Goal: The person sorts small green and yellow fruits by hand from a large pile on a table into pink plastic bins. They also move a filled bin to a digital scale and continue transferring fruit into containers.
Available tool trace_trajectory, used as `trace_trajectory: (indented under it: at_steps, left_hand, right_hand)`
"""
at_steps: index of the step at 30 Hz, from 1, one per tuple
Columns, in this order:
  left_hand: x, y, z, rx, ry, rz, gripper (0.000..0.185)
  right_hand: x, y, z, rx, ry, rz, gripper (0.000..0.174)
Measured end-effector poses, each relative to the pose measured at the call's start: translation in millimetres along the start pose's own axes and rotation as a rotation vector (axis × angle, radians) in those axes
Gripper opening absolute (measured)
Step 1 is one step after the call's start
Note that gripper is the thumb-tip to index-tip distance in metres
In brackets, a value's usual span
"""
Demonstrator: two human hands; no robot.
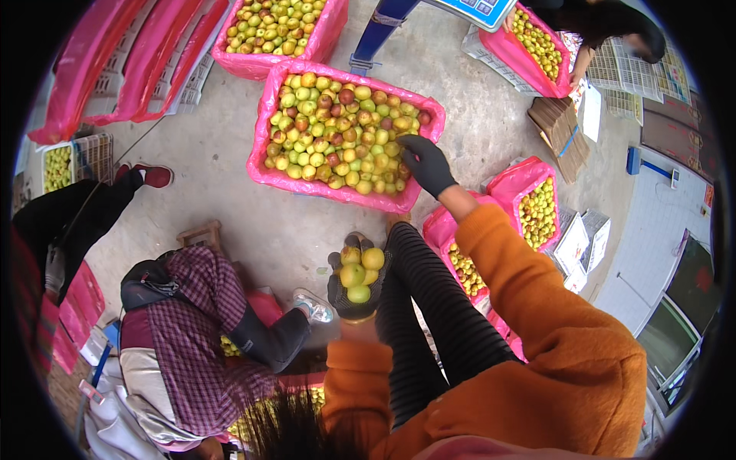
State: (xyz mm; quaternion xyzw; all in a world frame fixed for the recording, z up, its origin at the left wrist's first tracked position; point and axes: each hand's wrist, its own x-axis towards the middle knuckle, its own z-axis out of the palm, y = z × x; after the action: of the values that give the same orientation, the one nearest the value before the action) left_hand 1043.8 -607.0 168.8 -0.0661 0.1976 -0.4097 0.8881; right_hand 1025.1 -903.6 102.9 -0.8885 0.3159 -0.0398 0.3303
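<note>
Several green-yellow jujubes lie in my left hand, which wears a dark dotted glove and is palm up above the floor, in front of my legs. A crate lined with pink plastic stands ahead, filled with green, yellow and reddish jujubes. Over its right side reaches my right hand in a dark glove, fingertips at the fruit. Whether those fingers hold a jujube cannot be seen, since the back of the hand hides them.
Another pink-lined crate stands just behind. A blue scale post rises beyond. More lined crates are at the right. A person in checked clothing bends at the left; others stand far left and top right. Cardboard sheets lie at the right.
</note>
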Motion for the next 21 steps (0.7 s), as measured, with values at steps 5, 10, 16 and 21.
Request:
trace_trajectory:
  at_steps: [5,10,16,21]
  left_hand:
    - [-30,6,-13,0.057,0.160,0.009,0.037]
    - [-39,4,-6,0.091,0.191,0.021,0.037]
    - [-47,8,-4,0.117,0.210,0.062,0.037]
    - [-54,14,-8,0.138,0.222,0.108,0.037]
  right_hand:
    - [41,-14,46,-0.597,-0.250,-0.183,0.024]
    - [54,-29,68,-0.836,-0.271,-0.180,0.023]
    - [66,-17,72,-0.822,-0.279,-0.302,0.018]
    - [68,-7,70,-0.765,-0.347,-0.329,0.016]
